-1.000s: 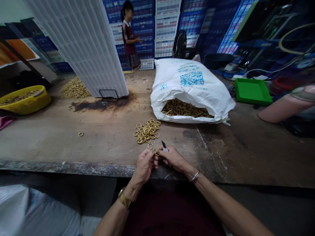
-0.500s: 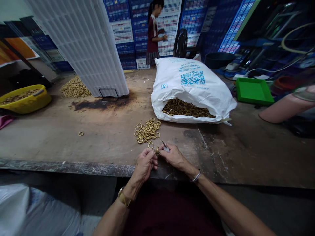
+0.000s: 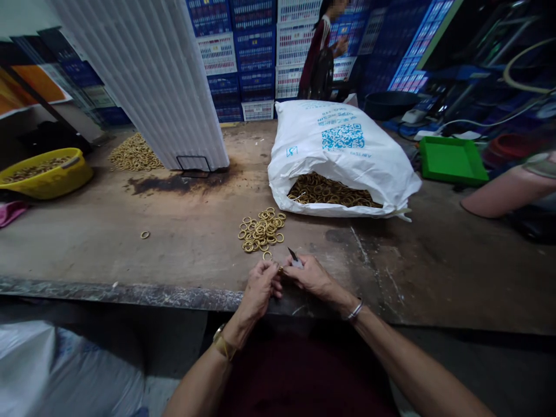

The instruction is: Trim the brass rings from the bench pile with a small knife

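Note:
Near the front edge of the table, my left hand point(image 3: 262, 284) is closed in a pinch around a small brass-coloured ring point(image 3: 281, 269), mostly covered by fingers. My right hand point(image 3: 316, 279) is closed on a small knife point(image 3: 295, 258), its dark pointed blade sticking up and away from me. The right fingertips meet the same ring from the other side. Just beyond the hands lies one loose ring point(image 3: 267, 255), and behind it a small pile of rings point(image 3: 261, 230). Farther back, a white sack point(image 3: 299, 130) lies on its side with its mouth towards me, showing many rings inside.
A single ring point(image 3: 145, 235) lies to the left. A yellow basin point(image 3: 65, 176) of rings, a ring heap point(image 3: 134, 153) and a tall white corrugated panel point(image 3: 152, 75) stand left. A green tray point(image 3: 454, 161) sits right. A person point(image 3: 319, 52) is behind the table, before stacked crates point(image 3: 256, 52).
The ring between my hands has turned or dropped lower and shows less. Both hands stay close together. The person at the back has moved right, behind the dark fan-like object.

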Demonstrator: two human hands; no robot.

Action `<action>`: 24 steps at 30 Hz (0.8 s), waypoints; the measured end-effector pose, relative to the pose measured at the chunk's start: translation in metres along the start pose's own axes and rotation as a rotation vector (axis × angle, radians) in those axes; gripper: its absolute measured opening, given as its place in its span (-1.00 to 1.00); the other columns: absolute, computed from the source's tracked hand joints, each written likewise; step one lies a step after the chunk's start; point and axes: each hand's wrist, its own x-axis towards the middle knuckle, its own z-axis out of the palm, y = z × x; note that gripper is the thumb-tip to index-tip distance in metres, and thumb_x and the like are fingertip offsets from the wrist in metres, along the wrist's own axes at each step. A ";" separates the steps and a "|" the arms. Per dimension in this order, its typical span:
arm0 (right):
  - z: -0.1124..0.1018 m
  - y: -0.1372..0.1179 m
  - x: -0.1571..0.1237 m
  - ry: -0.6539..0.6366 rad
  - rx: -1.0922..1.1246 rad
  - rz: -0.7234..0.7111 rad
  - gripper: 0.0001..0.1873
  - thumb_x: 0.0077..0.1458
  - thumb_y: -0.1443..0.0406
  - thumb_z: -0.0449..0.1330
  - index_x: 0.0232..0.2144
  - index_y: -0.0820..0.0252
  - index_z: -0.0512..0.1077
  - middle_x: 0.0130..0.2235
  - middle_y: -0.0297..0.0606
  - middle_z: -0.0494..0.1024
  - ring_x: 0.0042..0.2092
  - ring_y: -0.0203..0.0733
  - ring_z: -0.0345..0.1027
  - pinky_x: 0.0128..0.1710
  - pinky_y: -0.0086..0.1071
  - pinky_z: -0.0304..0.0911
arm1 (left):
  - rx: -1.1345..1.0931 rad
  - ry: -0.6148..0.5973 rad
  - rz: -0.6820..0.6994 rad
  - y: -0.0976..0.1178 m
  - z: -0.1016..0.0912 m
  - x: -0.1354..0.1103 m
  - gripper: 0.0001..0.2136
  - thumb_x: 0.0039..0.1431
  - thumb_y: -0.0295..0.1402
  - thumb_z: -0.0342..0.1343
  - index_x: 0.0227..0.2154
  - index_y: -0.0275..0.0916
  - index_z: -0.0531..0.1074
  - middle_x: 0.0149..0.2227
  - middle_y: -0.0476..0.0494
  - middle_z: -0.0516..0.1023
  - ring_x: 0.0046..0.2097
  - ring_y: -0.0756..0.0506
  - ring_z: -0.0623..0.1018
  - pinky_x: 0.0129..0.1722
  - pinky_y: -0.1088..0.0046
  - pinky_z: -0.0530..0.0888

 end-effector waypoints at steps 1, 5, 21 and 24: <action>0.000 0.000 0.000 -0.003 0.007 0.005 -0.83 -0.10 0.21 0.10 -0.55 0.21 0.27 -0.68 -0.52 0.19 -0.65 -0.45 -0.01 -0.64 -0.52 -0.08 | -0.002 -0.017 -0.013 0.000 -0.001 0.000 -0.60 -0.17 -0.05 0.20 -0.43 -0.25 0.26 -0.60 0.09 0.34 -0.65 0.11 0.33 -0.70 0.64 0.29; 0.002 -0.001 0.004 0.025 0.027 0.029 -0.84 -0.11 0.22 0.10 -0.54 0.20 0.27 -0.68 -0.53 0.18 -0.66 -0.46 -0.02 -0.66 -0.52 -0.09 | -0.046 -0.093 -0.043 0.001 -0.004 -0.001 -0.63 -0.13 -0.09 0.20 -0.40 -0.24 0.25 -0.59 0.08 0.36 -0.65 0.10 0.34 -0.68 0.63 0.29; 0.016 0.002 0.009 0.102 0.093 0.010 -0.77 -0.07 0.15 0.10 -0.45 0.22 0.33 -0.70 -0.52 0.19 -0.68 -0.45 -0.01 -0.70 -0.53 -0.07 | -0.301 -0.161 -0.210 0.006 -0.011 0.002 -0.78 -0.05 -0.27 0.17 -0.39 -0.29 0.33 -0.62 0.06 0.32 -0.64 0.10 0.29 -0.65 0.61 0.23; 0.021 0.004 0.007 0.129 0.067 0.002 -0.72 -0.05 0.15 0.11 -0.36 0.25 0.36 -0.65 -0.48 0.26 -0.67 -0.45 0.02 -0.69 -0.54 -0.02 | -0.435 -0.190 -0.292 0.009 -0.013 0.003 -0.84 0.02 -0.34 0.14 -0.35 -0.31 0.39 -0.60 0.03 0.31 -0.62 0.12 0.30 -0.62 0.62 0.23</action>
